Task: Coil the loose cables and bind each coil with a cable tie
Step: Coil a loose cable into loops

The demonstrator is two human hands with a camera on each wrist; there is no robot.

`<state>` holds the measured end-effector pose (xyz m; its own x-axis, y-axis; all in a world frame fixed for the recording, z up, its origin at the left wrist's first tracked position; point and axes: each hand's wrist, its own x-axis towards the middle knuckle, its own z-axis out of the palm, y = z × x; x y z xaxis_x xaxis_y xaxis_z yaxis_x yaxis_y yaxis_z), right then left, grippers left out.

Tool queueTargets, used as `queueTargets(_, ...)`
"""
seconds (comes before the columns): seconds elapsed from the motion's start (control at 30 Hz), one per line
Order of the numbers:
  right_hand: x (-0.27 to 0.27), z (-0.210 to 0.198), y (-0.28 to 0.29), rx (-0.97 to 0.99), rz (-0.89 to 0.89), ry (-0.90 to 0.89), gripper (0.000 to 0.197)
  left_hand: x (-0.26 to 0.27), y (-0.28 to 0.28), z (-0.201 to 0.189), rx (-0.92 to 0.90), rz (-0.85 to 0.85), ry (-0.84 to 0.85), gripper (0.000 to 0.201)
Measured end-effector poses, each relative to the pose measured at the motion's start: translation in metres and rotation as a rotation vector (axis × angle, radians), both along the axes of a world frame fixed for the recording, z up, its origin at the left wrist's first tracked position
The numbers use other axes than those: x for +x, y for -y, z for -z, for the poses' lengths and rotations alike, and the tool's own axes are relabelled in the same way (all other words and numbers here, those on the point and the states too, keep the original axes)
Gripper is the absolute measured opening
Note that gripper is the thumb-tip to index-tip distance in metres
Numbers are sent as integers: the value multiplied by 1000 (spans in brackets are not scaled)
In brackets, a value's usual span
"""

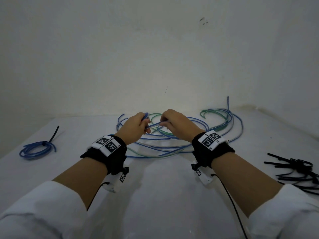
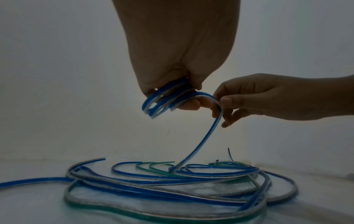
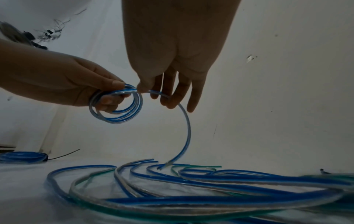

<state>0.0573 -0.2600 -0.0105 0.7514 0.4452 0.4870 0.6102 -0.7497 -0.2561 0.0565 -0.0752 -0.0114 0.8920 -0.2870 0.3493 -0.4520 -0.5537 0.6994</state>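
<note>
- The loose cables (image 1: pixel 172 144) are lying in a blue and green heap on the table (image 1: pixel 155 195), below and just beyond both sets of fingers.
- The left hand (image 1: pixel 133 125) is gripping a small blue coil (image 3: pixel 116 106), fingers curled through its loops and thumb pressing on top.
- The right hand (image 1: pixel 174 124) is pinching the coil's free tail (image 3: pixel 185 128) just right of the coil; the tail is arcing down from its fingers to the heap, so the right hand is nearer for the next wrap, I judge.

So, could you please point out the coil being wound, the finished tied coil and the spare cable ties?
coil being wound (image 3: pixel 116 106): right wrist view, its loops.
finished tied coil (image 1: pixel 37 149): head view, its loops.
spare cable ties (image 1: pixel 296 169): head view, middle of the pile.
</note>
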Motion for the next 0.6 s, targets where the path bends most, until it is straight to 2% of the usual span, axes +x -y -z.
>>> queueTargets(0.17, -2, 0, -11, 46, -77, 1, 17, -3, 2, -1, 16, 93, -28, 18)
queueTargets(0.3, -3, -5, -12, 99, -127, 46, 21, -5, 2, -2, -42, 125, -37, 24)
queueTargets(0.47, 3, -8, -5, 44, 18, 97, 8, -9, -4, -5, -138, 163, -115, 24)
queueTargets(0.6, 3, -8, -7, 56, 38, 126, 10, -14, -4, -6, -132, 217, -119, 19)
